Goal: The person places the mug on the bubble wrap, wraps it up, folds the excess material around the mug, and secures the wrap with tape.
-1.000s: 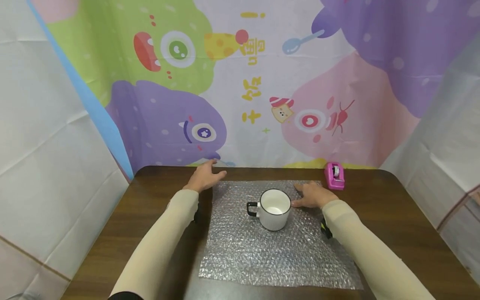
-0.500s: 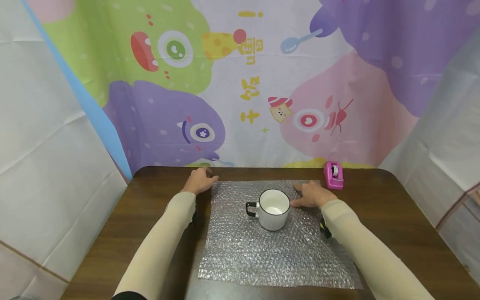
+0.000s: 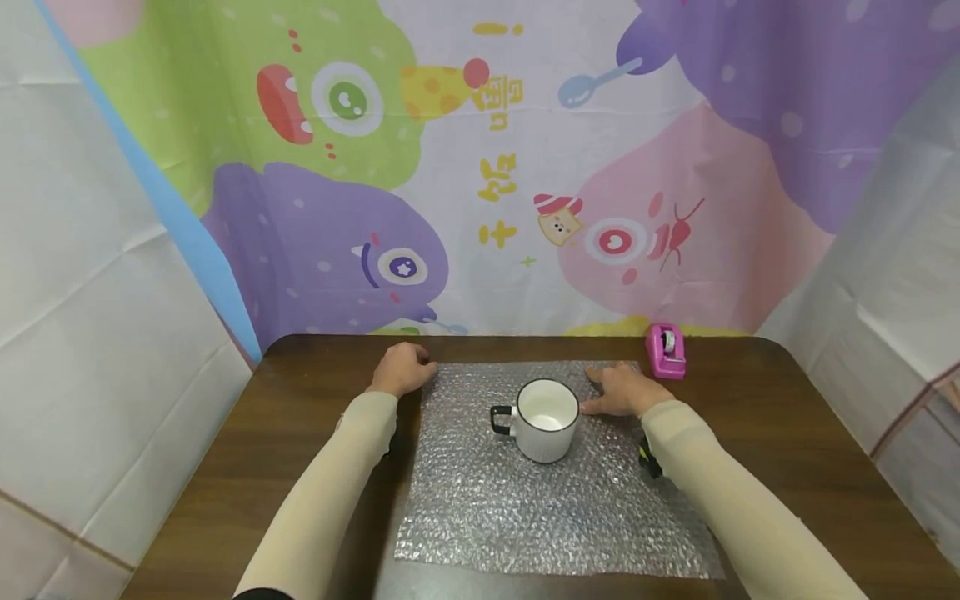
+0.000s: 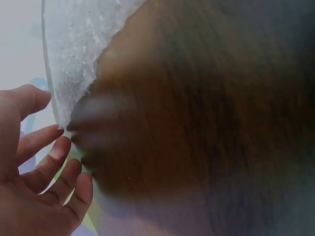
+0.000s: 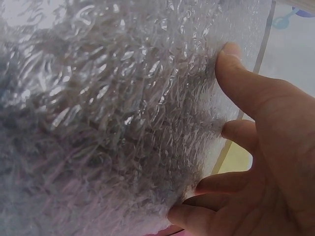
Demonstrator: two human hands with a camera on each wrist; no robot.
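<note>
A sheet of bubble wrap (image 3: 517,521) lies spread on the table. On it stands a white mug (image 3: 545,443) with a black rim, its black handle (image 3: 502,420) turned left. My left hand (image 3: 401,371) is at the sheet's far left corner. In the left wrist view its fingertips (image 4: 59,143) reach that corner of the wrap, the thumb held apart from them. My right hand (image 3: 624,390) rests on the wrap right of the mug, near the far edge. The right wrist view shows its spread, slightly bent fingers (image 5: 224,183) touching the sheet, pinching nothing.
A pink tape dispenser (image 3: 666,352) with a roll in it sits at the back right of the dark wooden table (image 3: 780,467). Behind the table's far edge hangs a cartoon-printed curtain (image 3: 502,283). Pale panels (image 3: 112,292) flank both sides.
My left hand has come down and nearer from beyond the sheet's far left corner, its fingers drawing in to that corner. The right hand and the mug have stayed put.
</note>
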